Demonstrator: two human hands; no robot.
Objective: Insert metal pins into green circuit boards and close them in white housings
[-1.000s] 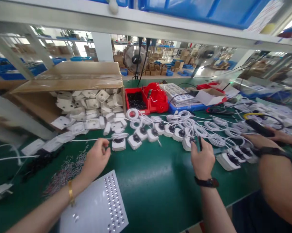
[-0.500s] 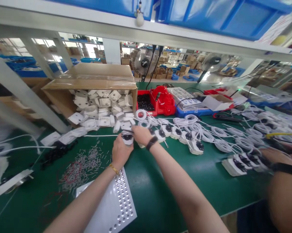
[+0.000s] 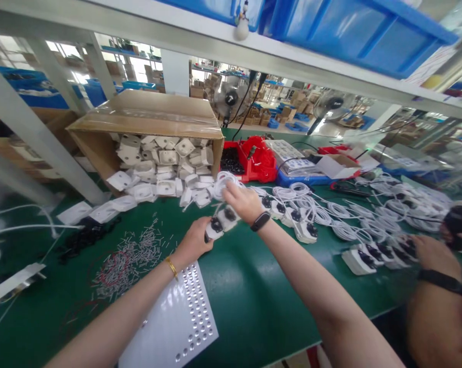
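Observation:
My left hand (image 3: 196, 240) is closed around the side of a white plastic housing (image 3: 214, 231) with a black part set in its face. Against it stands a second, similar white housing (image 3: 227, 217), below my right hand (image 3: 246, 203). The fingers of my right hand are bent together over a coil of white cable (image 3: 223, 183) behind the housings; its fingertips are partly hidden. To the right, a row of more such housings (image 3: 293, 217) has white cable coils (image 3: 292, 192) behind it.
Loose white housings spill from a cardboard box (image 3: 146, 115). Small metal pins (image 3: 134, 263) and black parts (image 3: 85, 239) lie left. A white sheet with round holes (image 3: 165, 317) is in front. A red bin (image 3: 259, 163) stands behind. A co-worker's hand (image 3: 438, 255) works at right.
My left hand has moved slightly right with the housing and set it beside another. My right hand has left that housing and shifted right and up to the cable coil.

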